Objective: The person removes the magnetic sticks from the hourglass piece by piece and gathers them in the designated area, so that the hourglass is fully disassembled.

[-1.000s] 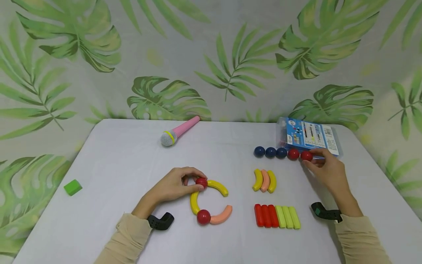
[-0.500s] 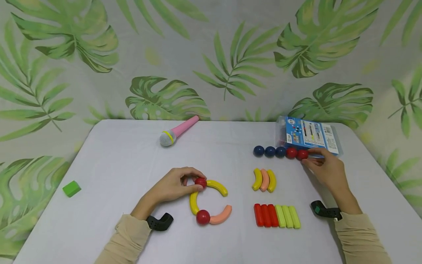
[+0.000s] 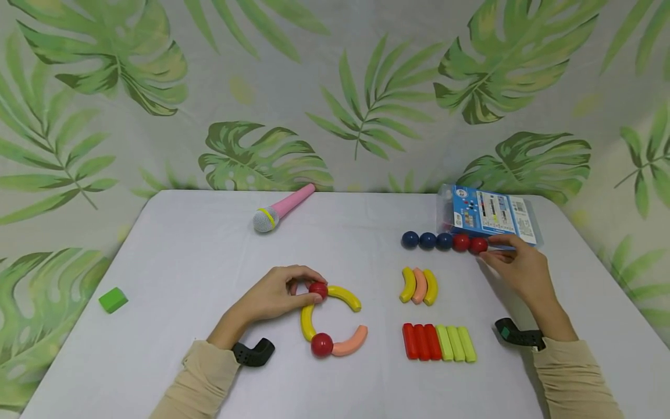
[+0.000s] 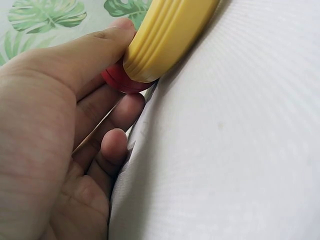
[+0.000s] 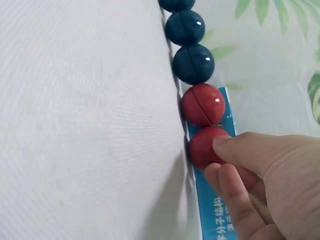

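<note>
Left hand (image 3: 280, 294) pinches ball (image 3: 317, 288); well apart, right hand (image 3: 518, 267) another (image 3: 477, 245), near box edge (image 3: 485, 228).

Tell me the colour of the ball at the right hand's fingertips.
The ball is red, clearest in the right wrist view.

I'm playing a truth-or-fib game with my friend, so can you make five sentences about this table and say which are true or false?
1. Three dark blue balls sit side by side. True.
2. The right hand is pinching one of those blue balls. False: it pinches the end red ball.
3. The left hand holds another red ball. True.
4. The pink microphone touches the green block. False: they lie apart.
5. There are more red sticks than lime sticks. False: there are three of each.
</note>
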Demonstrator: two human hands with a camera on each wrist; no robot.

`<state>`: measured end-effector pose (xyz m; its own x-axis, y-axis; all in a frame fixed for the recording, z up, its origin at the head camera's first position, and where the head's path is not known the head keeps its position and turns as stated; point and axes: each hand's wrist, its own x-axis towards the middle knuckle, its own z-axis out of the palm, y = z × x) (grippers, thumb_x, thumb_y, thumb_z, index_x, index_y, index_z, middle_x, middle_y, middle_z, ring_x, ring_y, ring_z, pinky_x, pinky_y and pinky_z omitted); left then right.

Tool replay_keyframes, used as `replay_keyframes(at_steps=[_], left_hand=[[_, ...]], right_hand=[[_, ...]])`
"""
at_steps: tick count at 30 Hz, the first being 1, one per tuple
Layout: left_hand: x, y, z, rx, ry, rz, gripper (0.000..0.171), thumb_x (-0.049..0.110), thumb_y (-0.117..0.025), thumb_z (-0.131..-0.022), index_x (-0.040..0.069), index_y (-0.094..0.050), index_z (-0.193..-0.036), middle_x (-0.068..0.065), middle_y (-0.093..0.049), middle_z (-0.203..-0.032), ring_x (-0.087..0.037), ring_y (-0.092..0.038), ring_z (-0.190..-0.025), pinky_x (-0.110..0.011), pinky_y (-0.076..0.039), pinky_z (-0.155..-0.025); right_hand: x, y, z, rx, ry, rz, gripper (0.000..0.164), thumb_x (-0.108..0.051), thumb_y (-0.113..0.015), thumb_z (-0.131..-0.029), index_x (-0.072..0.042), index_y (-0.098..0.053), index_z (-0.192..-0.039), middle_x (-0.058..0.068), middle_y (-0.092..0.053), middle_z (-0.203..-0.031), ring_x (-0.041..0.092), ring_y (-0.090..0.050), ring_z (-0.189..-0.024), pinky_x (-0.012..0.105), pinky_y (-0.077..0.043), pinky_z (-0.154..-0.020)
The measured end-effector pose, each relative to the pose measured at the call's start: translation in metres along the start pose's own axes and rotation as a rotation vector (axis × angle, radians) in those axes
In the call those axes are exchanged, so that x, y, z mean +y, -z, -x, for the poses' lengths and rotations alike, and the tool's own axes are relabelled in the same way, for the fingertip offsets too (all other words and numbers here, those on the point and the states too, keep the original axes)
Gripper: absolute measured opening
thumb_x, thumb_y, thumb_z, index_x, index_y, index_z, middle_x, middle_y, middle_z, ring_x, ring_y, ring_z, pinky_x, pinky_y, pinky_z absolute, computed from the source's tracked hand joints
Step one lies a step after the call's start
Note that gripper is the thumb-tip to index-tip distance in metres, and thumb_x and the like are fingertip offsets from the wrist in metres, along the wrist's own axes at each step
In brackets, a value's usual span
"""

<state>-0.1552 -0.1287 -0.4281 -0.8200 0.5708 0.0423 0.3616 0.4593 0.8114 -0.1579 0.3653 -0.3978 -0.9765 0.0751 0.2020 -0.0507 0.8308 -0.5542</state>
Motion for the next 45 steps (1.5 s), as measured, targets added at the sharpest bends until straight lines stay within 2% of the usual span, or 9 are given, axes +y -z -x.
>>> replay_keyframes(at_steps=[8,11,14,17,28,33,36,41,45], left_hand=[[-0.001,0.001,0.000,0.000,-0.006,-0.001,0.029,0.038,-0.079,-0.093,0.035,-0.072,-0.120,0.020,-0.069,-0.107,-0.013,-0.053,-0.077,-0.023,-0.042,-0.067],[-0.001,0.000,0.000,0.000,-0.003,-0.002,0.029,0.038,-0.078,-0.092,0.035,-0.072,-0.120,0.020,-0.069,-0.107,-0.013,-0.053,-0.078,-0.023,-0.042,-0.067],[-0.001,0.000,0.000,-0.001,-0.001,0.000,0.028,0.038,-0.078,-0.093,0.035,-0.072,-0.120,0.020,-0.070,-0.107,-0.013,-0.053,-0.078,-0.023,-0.042,-0.067],[0.000,0.000,0.000,0.000,-0.009,0.003,0.028,0.038,-0.078,-0.093,0.034,-0.072,-0.120,0.019,-0.070,-0.107,-0.013,-0.052,-0.077,-0.023,-0.041,-0.067],[0.000,0.000,0.000,0.002,-0.026,0.012,0.029,0.037,-0.078,-0.093,0.032,-0.073,-0.121,0.017,-0.071,-0.108,-0.012,-0.051,-0.075,-0.023,-0.041,-0.065],[0.000,0.001,0.001,-0.002,-0.033,0.020,0.030,0.036,-0.078,-0.093,0.030,-0.073,-0.122,0.015,-0.071,-0.109,-0.013,-0.052,-0.077,-0.023,-0.042,-0.067],[0.000,0.001,0.000,-0.007,-0.052,0.039,0.031,0.033,-0.078,-0.093,0.027,-0.074,-0.124,0.013,-0.072,-0.114,-0.013,-0.055,-0.083,-0.022,-0.044,-0.071],[0.000,0.002,0.000,-0.013,-0.089,0.056,0.032,0.030,-0.079,-0.093,0.022,-0.076,-0.124,0.009,-0.070,-0.122,-0.013,-0.057,-0.086,-0.022,-0.047,-0.072],[-0.002,0.001,-0.001,-0.012,-0.105,0.048,0.032,0.031,-0.080,-0.092,0.022,-0.076,-0.123,0.009,-0.070,-0.119,-0.012,-0.056,-0.085,-0.022,-0.047,-0.072]], right_hand=[[-0.004,0.005,0.001,-0.019,-0.010,0.017,0.039,-0.020,-0.072,-0.098,0.002,-0.061,-0.129,0.030,-0.067,-0.124,0.044,-0.072,-0.103,0.003,-0.046,-0.064],[-0.004,0.007,0.000,-0.028,-0.016,0.011,0.041,-0.023,-0.073,-0.098,0.002,-0.063,-0.129,0.029,-0.068,-0.123,0.016,-0.074,-0.094,0.004,-0.047,-0.065],[-0.005,0.008,0.000,-0.022,-0.004,-0.001,0.041,-0.025,-0.073,-0.098,0.001,-0.064,-0.128,0.029,-0.069,-0.122,-0.017,-0.059,-0.086,0.004,-0.046,-0.065],[-0.009,0.009,0.000,-0.007,0.023,-0.015,0.038,-0.023,-0.074,-0.097,0.001,-0.065,-0.126,0.028,-0.070,-0.119,-0.030,-0.046,-0.082,0.003,-0.045,-0.066],[-0.040,0.007,0.004,-0.013,0.145,-0.074,0.028,-0.010,-0.078,-0.093,0.001,-0.069,-0.117,0.023,-0.073,-0.108,-0.024,-0.055,-0.085,0.001,-0.046,-0.072],[-0.064,-0.004,0.009,-0.060,0.260,-0.041,0.028,-0.004,-0.080,-0.089,0.000,-0.069,-0.114,0.016,-0.075,-0.106,0.014,-0.074,-0.089,0.001,-0.046,-0.077],[-0.081,-0.012,0.014,-0.097,0.317,-0.014,0.031,-0.003,-0.082,-0.086,-0.002,-0.069,-0.114,0.014,-0.075,-0.106,0.029,-0.075,-0.092,0.012,-0.055,-0.080],[-0.114,-0.025,0.029,-0.203,0.377,-0.007,0.035,-0.004,-0.084,-0.085,-0.005,-0.070,-0.117,0.010,-0.075,-0.109,0.026,-0.074,-0.095,0.042,-0.061,-0.082],[-0.139,-0.038,0.044,-0.286,0.437,-0.029,0.036,-0.005,-0.084,-0.085,-0.007,-0.072,-0.118,0.005,-0.075,-0.107,0.017,-0.071,-0.090,0.035,-0.062,-0.078]])
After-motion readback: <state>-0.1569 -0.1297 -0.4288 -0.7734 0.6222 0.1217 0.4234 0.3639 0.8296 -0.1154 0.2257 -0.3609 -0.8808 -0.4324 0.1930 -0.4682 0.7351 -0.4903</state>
